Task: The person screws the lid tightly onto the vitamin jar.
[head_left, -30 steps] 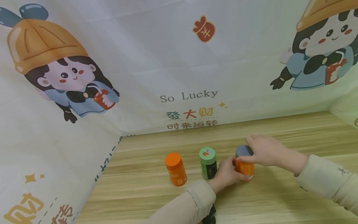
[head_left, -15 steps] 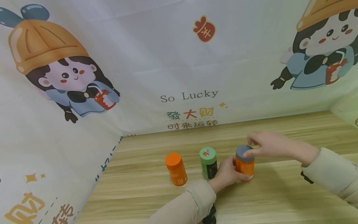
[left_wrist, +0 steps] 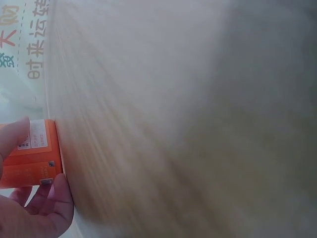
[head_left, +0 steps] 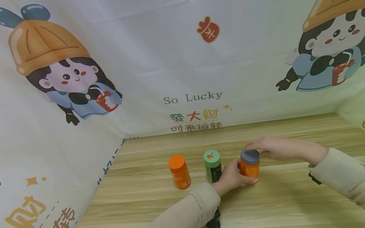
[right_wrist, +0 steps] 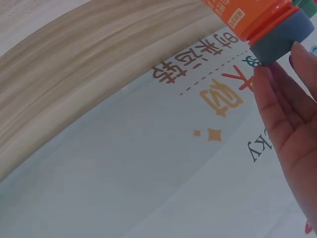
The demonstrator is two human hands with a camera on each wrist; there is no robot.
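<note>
An orange bottle point(head_left: 250, 170) with a grey lid point(head_left: 250, 156) stands upright on the wooden table. Around its lower body my left hand point(head_left: 233, 176) grips, thumb in front and fingers at the left and behind. The left wrist view shows the thumb across the label of this bottle point(left_wrist: 37, 156). From above and behind, my right hand point(head_left: 280, 149) holds the grey lid between fingers and thumb. The fingertips meet the lid point(right_wrist: 282, 38) edge in the right wrist view. The lid sits on the bottle.
Left of the held bottle stands a green bottle point(head_left: 212, 164) with a green lid, close to my left hand. Farther left is an orange bottle point(head_left: 179, 172) with an orange lid. A printed cloth point(head_left: 142, 79) walls the back and sides of the table point(head_left: 137, 190).
My right hand loosened from the lid, lifted back to the right, then came down with its fingers on the lid again. The left hand has kept its grip; the bottle stays in place.
</note>
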